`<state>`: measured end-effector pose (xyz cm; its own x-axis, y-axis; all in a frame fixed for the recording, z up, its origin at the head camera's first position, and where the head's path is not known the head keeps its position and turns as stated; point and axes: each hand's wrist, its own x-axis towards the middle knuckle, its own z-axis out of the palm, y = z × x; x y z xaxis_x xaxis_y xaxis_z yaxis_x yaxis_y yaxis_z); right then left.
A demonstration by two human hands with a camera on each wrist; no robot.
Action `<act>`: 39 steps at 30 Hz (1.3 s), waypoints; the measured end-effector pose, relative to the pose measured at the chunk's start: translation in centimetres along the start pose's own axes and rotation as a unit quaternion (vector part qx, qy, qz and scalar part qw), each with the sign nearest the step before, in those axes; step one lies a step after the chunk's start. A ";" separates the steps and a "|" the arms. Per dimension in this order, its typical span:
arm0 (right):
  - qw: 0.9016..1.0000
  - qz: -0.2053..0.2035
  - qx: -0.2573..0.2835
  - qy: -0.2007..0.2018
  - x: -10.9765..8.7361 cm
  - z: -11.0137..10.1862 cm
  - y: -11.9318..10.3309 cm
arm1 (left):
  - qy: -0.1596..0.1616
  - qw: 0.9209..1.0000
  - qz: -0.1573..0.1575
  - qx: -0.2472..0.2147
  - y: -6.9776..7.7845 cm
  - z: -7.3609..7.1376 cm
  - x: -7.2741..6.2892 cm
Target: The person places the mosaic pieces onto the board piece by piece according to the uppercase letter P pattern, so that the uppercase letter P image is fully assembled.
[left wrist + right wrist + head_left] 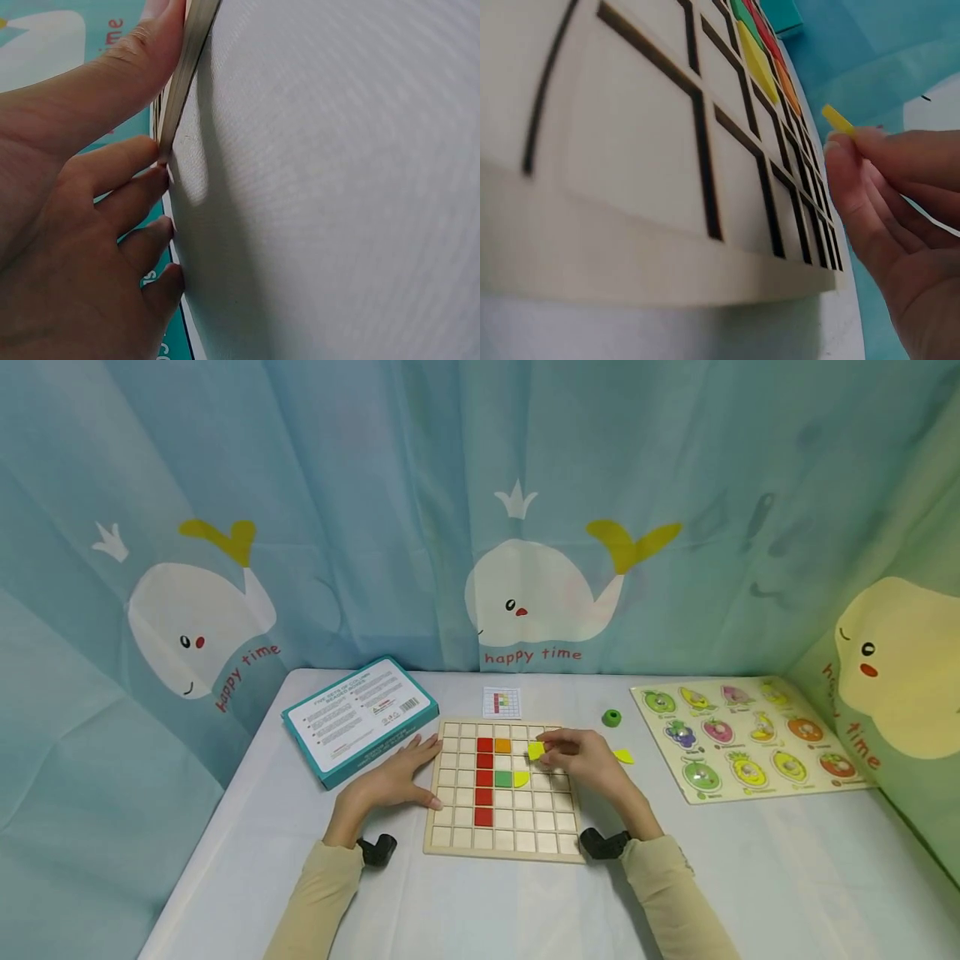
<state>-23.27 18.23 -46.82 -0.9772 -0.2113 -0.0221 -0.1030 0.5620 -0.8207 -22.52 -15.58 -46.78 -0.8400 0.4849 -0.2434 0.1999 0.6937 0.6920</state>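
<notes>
A wooden grid board (525, 841) lies on the table, holding a column of red tiles (484, 779), an orange tile (502, 746), a green tile (503, 779) and a rounded yellow tile (521, 779). Between thumb and fingertips my right hand (592, 763) pinches another yellow tile (536, 750) over the upper right squares; the right wrist view shows this tile (837, 118) raised above the board. My left hand (390, 777) rests with spread fingers at the board's left edge, the thumb touching the frame. In the left wrist view, fingertips (156, 180) meet the board's side (186, 75).
Left of the board is a teal box (360, 718). A small pattern card (501, 702) lies just behind the board. To the right are a green bead (611, 717), a loose yellow piece (624, 757) partly behind my hand, and a fruit puzzle board (810, 788). Curtains stand behind.
</notes>
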 end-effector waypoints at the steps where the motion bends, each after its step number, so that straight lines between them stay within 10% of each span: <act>1: 1.000 -0.001 0.000 -0.005 0.0 0.1 0.0 | -0.001 1.000 0.001 0.000 0.0 0.0 0.0; 26: 0.997 -0.045 -0.053 -0.020 0.0 2.3 -0.5 | -0.003 1.000 -0.007 0.002 -0.2 0.1 0.3; 39: 0.995 -0.033 -0.081 0.038 -0.1 -1.1 0.3 | -0.003 1.000 -0.004 0.000 -0.1 0.0 0.3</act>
<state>-23.42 19.30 -46.48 -0.9778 -0.1947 0.0771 -0.1903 0.6722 -0.7155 -22.81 -15.52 -46.88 -0.8387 0.4824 -0.2527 0.1935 0.6977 0.6898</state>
